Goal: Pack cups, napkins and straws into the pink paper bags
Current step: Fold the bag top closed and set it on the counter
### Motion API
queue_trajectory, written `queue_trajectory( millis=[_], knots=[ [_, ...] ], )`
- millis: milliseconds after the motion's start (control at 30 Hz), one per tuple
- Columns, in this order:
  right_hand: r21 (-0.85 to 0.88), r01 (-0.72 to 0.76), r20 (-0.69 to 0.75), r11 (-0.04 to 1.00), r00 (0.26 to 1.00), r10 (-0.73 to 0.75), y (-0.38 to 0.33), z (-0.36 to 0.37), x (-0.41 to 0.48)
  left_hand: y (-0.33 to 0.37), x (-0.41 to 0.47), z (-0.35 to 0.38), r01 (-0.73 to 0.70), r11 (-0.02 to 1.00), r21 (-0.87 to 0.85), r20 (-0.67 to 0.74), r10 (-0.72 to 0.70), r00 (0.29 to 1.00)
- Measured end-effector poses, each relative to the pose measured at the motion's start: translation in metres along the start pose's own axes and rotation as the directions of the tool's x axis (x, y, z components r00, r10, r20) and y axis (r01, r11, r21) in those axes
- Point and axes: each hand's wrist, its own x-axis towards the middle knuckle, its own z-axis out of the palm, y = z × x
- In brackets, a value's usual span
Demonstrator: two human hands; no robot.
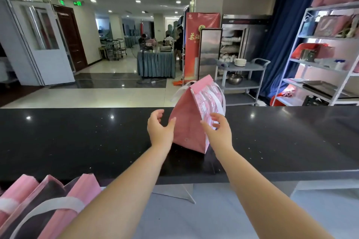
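A pink paper bag (pixel 191 120) with white handles stands upright on the black counter (pixel 77 141), its top folded shut. My left hand (pixel 160 130) is at the bag's left side, fingers spread, thumb near the paper. My right hand (pixel 218 130) is at its right side, fingers apart and just touching or just off the printed face. Neither hand grips it. No cups, napkins or straws are visible.
Several more pink bags (pixel 44 205) with white handles stand at the lower left on a lower grey surface (pixel 194 219). Beyond the counter are a grey cart (pixel 242 83) with plates, a white shelf rack (pixel 320 64) and people at a distant table.
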Motion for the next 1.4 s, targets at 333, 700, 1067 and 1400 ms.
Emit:
queue_trajectory(
  millis=[333,700,1067,1400],
  knots=[
    [-0.149,-0.035,-0.105,0.988,0.994,0.019,-0.007,-0.014,0.037,0.008,0.000,0.037,-0.083,0.993,0.088,0.354,0.046,0.934],
    [-0.225,-0.126,-0.134,0.966,0.986,0.097,0.050,-0.041,0.030,-0.036,-0.026,0.052,-0.035,0.989,0.145,0.355,-0.019,0.935],
    [-0.372,-0.181,-0.089,0.910,0.983,0.159,0.065,-0.064,0.015,-0.041,-0.033,0.042,-0.087,0.933,0.350,0.405,-0.067,0.912],
    [-0.404,0.179,-0.002,0.897,0.981,-0.196,-0.016,-0.052,-0.012,0.018,-0.019,-0.006,-0.413,0.774,0.480,0.483,0.160,0.861]
  ],
)
